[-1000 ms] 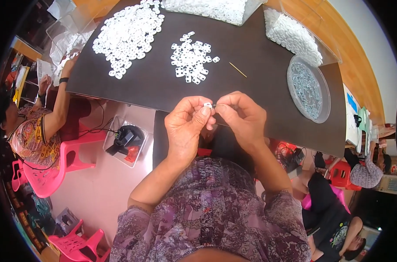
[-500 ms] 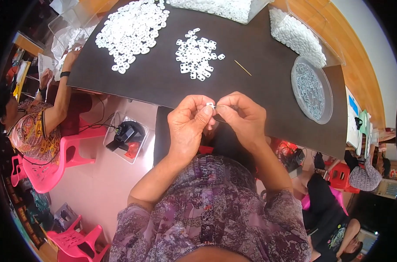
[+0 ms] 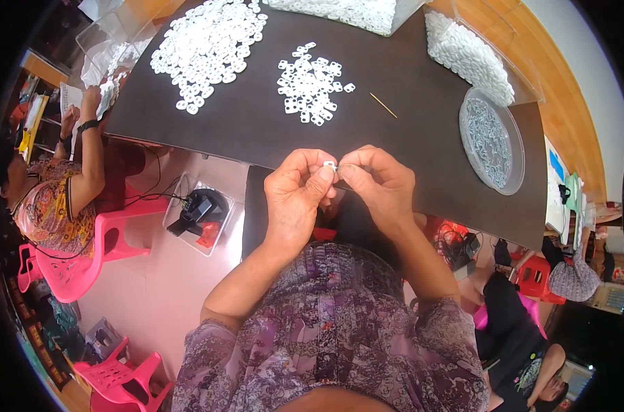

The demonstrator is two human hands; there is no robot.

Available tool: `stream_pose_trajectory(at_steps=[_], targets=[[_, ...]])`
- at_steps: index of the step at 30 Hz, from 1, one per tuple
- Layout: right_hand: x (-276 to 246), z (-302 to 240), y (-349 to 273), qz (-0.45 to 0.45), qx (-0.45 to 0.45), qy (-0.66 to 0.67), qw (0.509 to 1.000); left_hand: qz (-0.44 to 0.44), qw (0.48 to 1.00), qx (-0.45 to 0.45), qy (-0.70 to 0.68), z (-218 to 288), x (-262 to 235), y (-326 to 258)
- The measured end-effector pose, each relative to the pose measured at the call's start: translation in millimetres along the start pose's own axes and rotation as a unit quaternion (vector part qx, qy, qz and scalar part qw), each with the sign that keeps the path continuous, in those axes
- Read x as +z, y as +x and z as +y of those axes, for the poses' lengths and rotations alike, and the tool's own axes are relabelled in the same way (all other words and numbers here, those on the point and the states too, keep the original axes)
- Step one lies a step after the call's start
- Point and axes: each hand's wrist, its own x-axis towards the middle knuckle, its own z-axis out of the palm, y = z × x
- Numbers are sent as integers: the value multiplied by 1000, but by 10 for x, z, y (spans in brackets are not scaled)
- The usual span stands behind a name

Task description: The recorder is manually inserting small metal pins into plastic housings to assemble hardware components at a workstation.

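Near the table's front edge, my left hand (image 3: pixel 290 196) pinches a small white plastic piece (image 3: pixel 329 164) between thumb and fingers. My right hand (image 3: pixel 382 187) meets it from the other side, its thumb and fingertips closed at the piece's edge. Whatever the right fingertips hold is too small and covered to make out. Beyond my hands lies a loose pile of small white pieces with holes (image 3: pixel 308 91). A larger heap of rounded white pieces (image 3: pixel 205 51) spreads to its left. A thin yellowish stick (image 3: pixel 383 105) rests to the right of the smaller pile.
On the dark table (image 3: pixel 408 151), a round clear tray (image 3: pixel 519 154) holds many small metal pieces (image 3: pixel 487 141). Clear bins of white pieces (image 3: pixel 466 58) stand along the back. At left, a co-worker (image 3: pixel 58 192) sits on a pink chair (image 3: pixel 85 264). Another person (image 3: pixel 525 357) is at lower right.
My right hand has shifted very slightly left; both hands keep their pinch. The co-worker at left has drawn the nearer forearm back from the white pieces.
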Motion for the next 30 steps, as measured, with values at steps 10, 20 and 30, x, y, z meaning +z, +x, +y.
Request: stream_pose_trajectory(at_steps=[10, 20, 30], targets=[[33, 20, -30, 11, 9, 37, 999, 7, 1000, 6, 11, -4, 20, -10], [42, 64, -24, 17, -14, 15, 1000, 11, 1000, 13, 7, -12, 30, -1], [23, 93, -38, 10, 7, 40, 999, 15, 1000, 9, 25, -14, 28, -9]])
